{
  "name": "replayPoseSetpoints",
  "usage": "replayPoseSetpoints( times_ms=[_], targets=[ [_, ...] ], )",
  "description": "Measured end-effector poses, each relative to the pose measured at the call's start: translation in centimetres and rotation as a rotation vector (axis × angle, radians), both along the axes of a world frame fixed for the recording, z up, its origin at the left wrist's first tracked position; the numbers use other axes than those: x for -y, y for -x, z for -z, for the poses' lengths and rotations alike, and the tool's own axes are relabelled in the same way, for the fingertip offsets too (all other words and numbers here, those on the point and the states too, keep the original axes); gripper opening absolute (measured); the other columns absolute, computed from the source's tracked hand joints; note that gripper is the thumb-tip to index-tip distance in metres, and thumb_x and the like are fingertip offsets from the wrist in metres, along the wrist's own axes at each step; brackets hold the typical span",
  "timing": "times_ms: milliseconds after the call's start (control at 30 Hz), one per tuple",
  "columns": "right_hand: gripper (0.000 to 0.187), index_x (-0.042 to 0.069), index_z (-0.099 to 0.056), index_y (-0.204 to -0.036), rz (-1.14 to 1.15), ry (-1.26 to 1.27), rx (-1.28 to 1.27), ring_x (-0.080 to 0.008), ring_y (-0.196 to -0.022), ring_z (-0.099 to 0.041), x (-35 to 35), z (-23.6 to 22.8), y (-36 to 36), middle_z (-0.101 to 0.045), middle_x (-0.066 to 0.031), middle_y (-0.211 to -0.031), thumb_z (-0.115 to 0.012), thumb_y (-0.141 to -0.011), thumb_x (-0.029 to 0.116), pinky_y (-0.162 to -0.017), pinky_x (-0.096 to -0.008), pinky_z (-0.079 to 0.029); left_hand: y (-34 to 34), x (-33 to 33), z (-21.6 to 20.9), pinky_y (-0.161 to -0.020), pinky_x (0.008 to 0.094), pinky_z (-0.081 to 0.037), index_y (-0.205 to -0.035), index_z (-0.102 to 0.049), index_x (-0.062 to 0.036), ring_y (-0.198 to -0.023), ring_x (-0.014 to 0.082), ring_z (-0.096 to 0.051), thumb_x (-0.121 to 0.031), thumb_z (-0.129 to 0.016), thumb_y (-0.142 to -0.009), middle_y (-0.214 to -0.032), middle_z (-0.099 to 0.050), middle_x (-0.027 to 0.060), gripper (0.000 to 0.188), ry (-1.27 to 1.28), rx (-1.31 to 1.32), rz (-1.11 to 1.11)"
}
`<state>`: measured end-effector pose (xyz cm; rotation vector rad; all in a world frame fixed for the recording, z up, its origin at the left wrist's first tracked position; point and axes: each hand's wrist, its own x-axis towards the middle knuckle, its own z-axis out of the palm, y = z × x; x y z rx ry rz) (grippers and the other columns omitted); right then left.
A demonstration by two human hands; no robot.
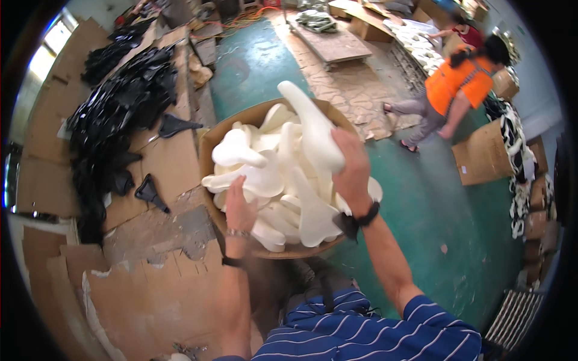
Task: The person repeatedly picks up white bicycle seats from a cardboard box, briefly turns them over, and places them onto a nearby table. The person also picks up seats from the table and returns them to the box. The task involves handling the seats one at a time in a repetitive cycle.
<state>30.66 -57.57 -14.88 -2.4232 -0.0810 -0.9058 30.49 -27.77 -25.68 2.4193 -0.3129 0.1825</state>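
Note:
A cardboard box (208, 150) in front of me is heaped with cream-white foam bicycle saddle pads (238, 149), lying at many angles. My right hand (354, 168) is closed on one saddle pad (310, 123) at the right side of the heap. That pad is tilted, its narrow nose pointing up and away past the far rim. My left hand (241, 207) rests at the near left of the heap, fingers stretched forward beside another long-nosed pad (224, 179). Nothing shows gripped in it; its palm is hidden.
Black saddle shells (129, 90) lie piled on a cardboard-covered bench at left, two loose shells (152, 191) nearer. A person in orange (460, 84) walks at right; another person works behind at a pad-covered table (415, 39). A flat cart (331, 45) stands ahead, cartons (481, 153) along the right.

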Motion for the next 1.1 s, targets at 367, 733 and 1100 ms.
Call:
replayPoseSetpoints(
  times_ms=[367,733,1100],
  targets=[
    [0.079,0.016,-0.043,-0.154,0.056,0.522,-0.366,-0.0372,-0.142,-0.042,0.4,13.4,-8.9,-0.047,-0.0132,-0.153,-0.067,-0.079,0.017,-0.114,-0.0641,-0.033,34.9,-13.8,-0.3,-0.104,0.0438,-0.050,-0.140,-0.056,-0.0026,-0.126,0.0286,-0.062,-0.013,-0.072,-0.090,-0.131,-0.066,0.0176,0.054,0.342,-0.497,-0.735],
    [0.062,0.006,-0.067,-0.127,0.131,0.586,-0.687,-0.0395,-0.127,-0.053,-3.3,19.2,14.4,-0.059,-0.0207,-0.126,-0.074,-0.077,0.042,-0.117,-0.0750,-0.019,52.4,-19.9,8.9,-0.095,0.0372,-0.056,-0.134,-0.059,0.0004,-0.112,0.0247,-0.068,-0.007,-0.070,-0.092,-0.123,-0.068,0.0157,0.045,0.176,-0.718,-1.022],
    [0.037,0.004,-0.072,-0.111,0.185,0.131,-0.394,-0.0322,-0.112,-0.063,6.3,16.3,14.0,-0.069,-0.0134,-0.116,-0.076,-0.083,0.029,-0.105,-0.0566,-0.042,13.8,1.7,-0.7,-0.117,0.0563,-0.033,-0.139,-0.058,-0.0146,-0.139,0.0358,-0.046,-0.018,-0.086,-0.073,-0.146,-0.052,0.0121,0.072,-0.266,0.101,0.051]
  ],
)
